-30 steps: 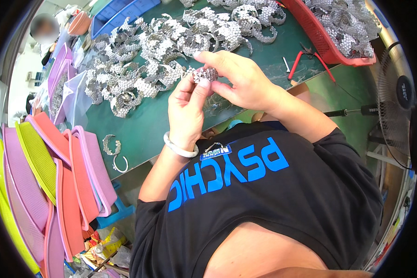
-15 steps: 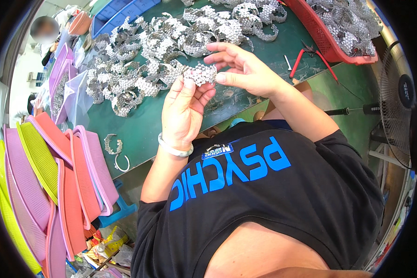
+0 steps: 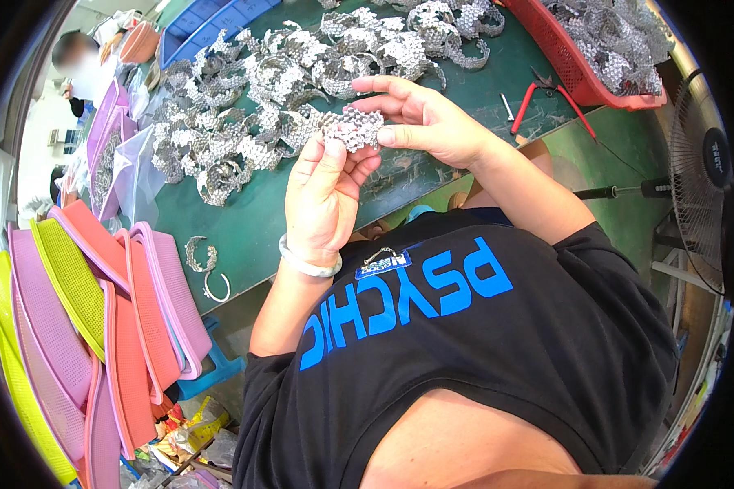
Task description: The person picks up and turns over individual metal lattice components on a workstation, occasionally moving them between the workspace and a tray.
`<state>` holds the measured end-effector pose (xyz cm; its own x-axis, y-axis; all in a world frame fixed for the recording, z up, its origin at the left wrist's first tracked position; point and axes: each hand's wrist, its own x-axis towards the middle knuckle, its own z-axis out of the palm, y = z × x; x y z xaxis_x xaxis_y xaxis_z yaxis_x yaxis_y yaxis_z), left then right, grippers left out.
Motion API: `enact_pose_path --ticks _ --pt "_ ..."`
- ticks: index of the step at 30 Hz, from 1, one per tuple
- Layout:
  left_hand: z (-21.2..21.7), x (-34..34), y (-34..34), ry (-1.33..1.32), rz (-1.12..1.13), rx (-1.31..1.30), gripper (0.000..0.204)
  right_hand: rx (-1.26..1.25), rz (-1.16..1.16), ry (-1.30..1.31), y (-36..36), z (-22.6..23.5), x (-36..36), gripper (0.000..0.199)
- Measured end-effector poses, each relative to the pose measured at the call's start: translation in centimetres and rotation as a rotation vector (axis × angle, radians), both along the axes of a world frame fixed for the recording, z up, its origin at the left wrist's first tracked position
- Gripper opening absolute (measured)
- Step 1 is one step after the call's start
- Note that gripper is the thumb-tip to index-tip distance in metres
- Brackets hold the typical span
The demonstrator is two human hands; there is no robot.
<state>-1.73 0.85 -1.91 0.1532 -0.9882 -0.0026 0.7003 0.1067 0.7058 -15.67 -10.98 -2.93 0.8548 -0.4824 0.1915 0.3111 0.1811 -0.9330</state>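
My left hand (image 3: 322, 191) holds a silver cuff bracelet (image 3: 352, 129) covered in small flat scale-like pieces, its thumb pressed on the near face and its fingers curled underneath. My right hand (image 3: 424, 122) is at the bracelet's right end, with the thumb against the edge and the other fingers bent around the far side; the index finger stands off it. Just beyond both hands, a large heap of similar silver bracelets (image 3: 285, 77) covers the green table (image 3: 253, 224). Two loose bands, one a scaled bracelet (image 3: 196, 254) and one a plain thin ring (image 3: 216, 287), lie near the table's left edge.
Red-handled pliers (image 3: 550, 102) and a small white stick (image 3: 506, 107) lie at the right. A red basket (image 3: 575, 77) of silver pieces stands behind them. At the left are stacked coloured plastic baskets (image 3: 126, 326); a fan (image 3: 697, 163) stands at the right. Another person (image 3: 81, 73) is far left.
The bracelet has turned slightly between my hands and shows more of its upper edge. My right fingers have shifted a little to the left. The person at far left has moved slightly.
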Motion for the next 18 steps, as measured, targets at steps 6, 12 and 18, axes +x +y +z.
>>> enact_pose_path --ticks 6,12,18 --pt "0.01 -0.08 -0.05 0.006 0.008 -0.001 0.020 0.019 -0.016 -0.003 -0.12 -0.25 0.12 0.060" --pt "0.08 -0.06 -0.04 0.016 0.012 0.009 0.021 0.024 -0.032 -0.012 -0.12 -0.30 0.23 0.061" --pt "0.00 -0.07 0.02 0.010 0.012 0.004 0.021 -0.011 -0.034 -0.022 -0.23 -0.34 0.23 0.064"
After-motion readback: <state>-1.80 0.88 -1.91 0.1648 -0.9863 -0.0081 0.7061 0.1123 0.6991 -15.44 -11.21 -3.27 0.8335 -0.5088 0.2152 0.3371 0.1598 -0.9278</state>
